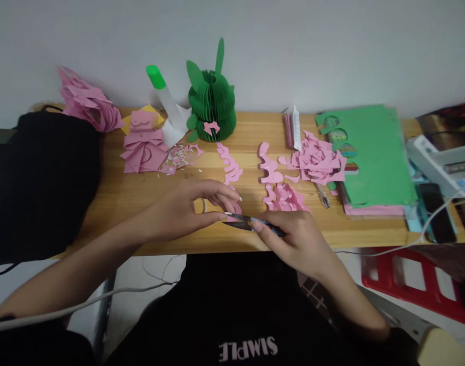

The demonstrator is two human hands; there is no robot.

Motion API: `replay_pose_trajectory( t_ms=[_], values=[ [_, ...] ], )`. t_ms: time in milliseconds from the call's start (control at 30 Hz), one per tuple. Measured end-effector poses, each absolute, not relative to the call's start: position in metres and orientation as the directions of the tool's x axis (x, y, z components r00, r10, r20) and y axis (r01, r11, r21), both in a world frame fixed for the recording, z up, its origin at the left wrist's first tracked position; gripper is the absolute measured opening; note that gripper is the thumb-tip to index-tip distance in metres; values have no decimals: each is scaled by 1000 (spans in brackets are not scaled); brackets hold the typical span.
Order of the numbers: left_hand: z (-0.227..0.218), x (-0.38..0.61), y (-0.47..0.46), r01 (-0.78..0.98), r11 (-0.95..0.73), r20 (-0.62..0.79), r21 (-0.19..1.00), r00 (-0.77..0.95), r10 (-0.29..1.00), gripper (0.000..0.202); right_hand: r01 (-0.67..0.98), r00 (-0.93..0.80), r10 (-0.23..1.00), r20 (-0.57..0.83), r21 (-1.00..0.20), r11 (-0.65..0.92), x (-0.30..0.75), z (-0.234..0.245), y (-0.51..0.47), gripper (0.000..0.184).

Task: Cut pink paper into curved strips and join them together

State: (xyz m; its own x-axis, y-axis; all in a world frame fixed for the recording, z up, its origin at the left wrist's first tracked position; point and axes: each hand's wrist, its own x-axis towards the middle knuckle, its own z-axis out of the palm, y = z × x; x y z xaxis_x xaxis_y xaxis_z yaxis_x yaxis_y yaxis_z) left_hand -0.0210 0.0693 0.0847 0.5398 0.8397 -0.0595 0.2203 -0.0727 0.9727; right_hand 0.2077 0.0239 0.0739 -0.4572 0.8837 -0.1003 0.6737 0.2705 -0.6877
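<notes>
My left hand (186, 206) hovers over the front of the wooden table (141, 203), its thumb and fingers pinched on a small pink paper piece (235, 207). My right hand (297, 239) is closed round small dark scissors (248, 222), whose blades point left and meet the pink piece at my left fingertips. Just beyond lie rows of cut pink shapes (284, 197) and a short curved stack of them (230, 165).
A green paper honeycomb figure (212, 104) and a green-capped glue bottle (166, 99) stand at the back. Pink paper scraps (318, 160), folded pink sheets (144, 145), green card sheets (370, 152), a pen (323, 195), a phone (436, 208) and a black bag (37, 183) surround them.
</notes>
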Motion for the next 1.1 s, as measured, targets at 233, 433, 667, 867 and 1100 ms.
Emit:
replay_pose_trajectory(
  t_ms=[233,433,667,867,1100],
  values=[
    [85,-22,70,197,-88,-51,977,607,793,24,640,-489,864,-119,-723,262,207,75,24,46],
    [62,-29,67,-13,234,-211,972,388,897,27,582,-469,862,-193,-802,136,215,59,23,46],
    [23,-18,43,-477,327,-246,816,225,943,41,-106,-184,899,-397,-901,-420,178,32,26,40],
    [6,-7,24,-509,149,-32,848,232,972,52,-412,-202,821,-534,-714,-566,149,30,37,33],
    [-3,-14,15,-254,-76,145,964,269,952,57,-317,-135,817,-561,-756,-572,155,25,37,30]
  ],
)
